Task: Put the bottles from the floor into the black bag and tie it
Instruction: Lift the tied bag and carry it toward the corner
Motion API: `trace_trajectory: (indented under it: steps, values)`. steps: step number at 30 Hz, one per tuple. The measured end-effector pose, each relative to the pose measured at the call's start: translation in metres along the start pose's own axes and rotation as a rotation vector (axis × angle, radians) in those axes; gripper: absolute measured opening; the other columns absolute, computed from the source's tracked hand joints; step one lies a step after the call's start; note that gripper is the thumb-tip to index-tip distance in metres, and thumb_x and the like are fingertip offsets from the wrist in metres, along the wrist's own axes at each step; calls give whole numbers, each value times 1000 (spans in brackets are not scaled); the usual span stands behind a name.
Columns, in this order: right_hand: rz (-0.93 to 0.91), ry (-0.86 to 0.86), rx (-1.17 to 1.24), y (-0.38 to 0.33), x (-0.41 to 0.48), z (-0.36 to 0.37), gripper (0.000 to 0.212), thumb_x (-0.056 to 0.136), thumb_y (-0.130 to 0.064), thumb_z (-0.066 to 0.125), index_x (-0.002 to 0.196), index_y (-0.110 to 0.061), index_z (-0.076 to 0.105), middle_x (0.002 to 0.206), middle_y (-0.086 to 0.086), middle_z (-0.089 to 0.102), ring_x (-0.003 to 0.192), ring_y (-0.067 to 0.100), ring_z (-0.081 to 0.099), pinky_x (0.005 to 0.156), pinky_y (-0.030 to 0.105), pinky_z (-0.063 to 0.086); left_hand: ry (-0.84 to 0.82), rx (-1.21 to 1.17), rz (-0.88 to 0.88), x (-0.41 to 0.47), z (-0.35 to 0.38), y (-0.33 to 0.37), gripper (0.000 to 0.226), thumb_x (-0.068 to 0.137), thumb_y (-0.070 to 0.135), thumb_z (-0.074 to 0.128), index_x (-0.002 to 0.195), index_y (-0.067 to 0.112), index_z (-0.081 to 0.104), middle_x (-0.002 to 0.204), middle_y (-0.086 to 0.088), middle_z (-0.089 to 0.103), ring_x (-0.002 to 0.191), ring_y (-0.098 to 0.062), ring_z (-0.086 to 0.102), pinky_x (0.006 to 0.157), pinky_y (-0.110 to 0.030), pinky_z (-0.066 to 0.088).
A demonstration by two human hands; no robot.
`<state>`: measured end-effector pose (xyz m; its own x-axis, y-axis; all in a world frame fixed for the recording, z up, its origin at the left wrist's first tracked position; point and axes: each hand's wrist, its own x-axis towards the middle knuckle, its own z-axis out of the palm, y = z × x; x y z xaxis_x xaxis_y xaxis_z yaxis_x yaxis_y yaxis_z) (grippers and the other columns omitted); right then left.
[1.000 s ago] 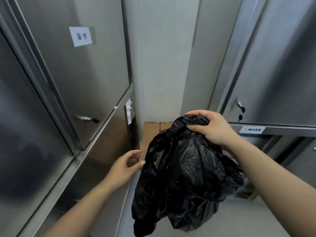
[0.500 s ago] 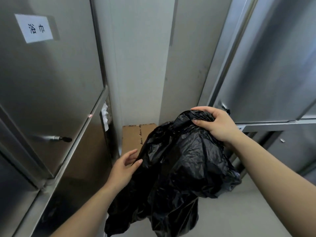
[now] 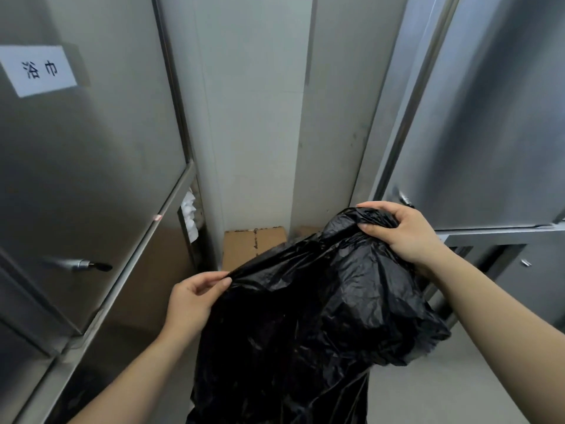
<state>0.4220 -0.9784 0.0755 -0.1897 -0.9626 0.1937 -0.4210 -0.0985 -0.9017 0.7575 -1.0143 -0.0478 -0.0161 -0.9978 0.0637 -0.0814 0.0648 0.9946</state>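
black bag [image 3: 305, 316] btwn both hands

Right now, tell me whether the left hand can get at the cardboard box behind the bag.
Probably yes, once it lets go: the left hand pinches the edge of the black bag, and the cardboard box shows uncovered just beyond the hand, though its distance is unclear.
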Motion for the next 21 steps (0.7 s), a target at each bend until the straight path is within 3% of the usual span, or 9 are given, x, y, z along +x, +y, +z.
trace_trajectory:
  steps: [4,8,12,21]
  values:
    - [-20,-20,59,0,20,-9,27,76,-12,75,93,-33,70,96,-9,73,81,-1,67,69,7,48,122,-69,51,16,4,27,19,78,17,72,72,34,76,72,9,74,67,3,65,60,-7,47]
    - [-73,-3,129,-19,50,-22,26,74,-16,76,95,-32,71,99,-4,74,89,10,68,80,21,53,192,-166,124,45,14,70,14,79,17,70,73,28,77,73,10,74,68,2,65,65,-9,49]
    - [-169,42,232,-55,86,-22,25,74,-13,77,91,-30,72,96,-3,74,88,12,69,82,26,53,243,-259,202,81,21,128,15,80,17,69,70,25,76,70,9,74,64,0,65,61,-12,51]
    - [-354,118,148,-111,166,30,27,74,-13,77,93,-28,66,87,-12,68,77,-5,62,72,5,45,184,-238,370,172,27,225,12,80,18,71,68,21,75,67,7,74,61,-3,65,62,-15,53]
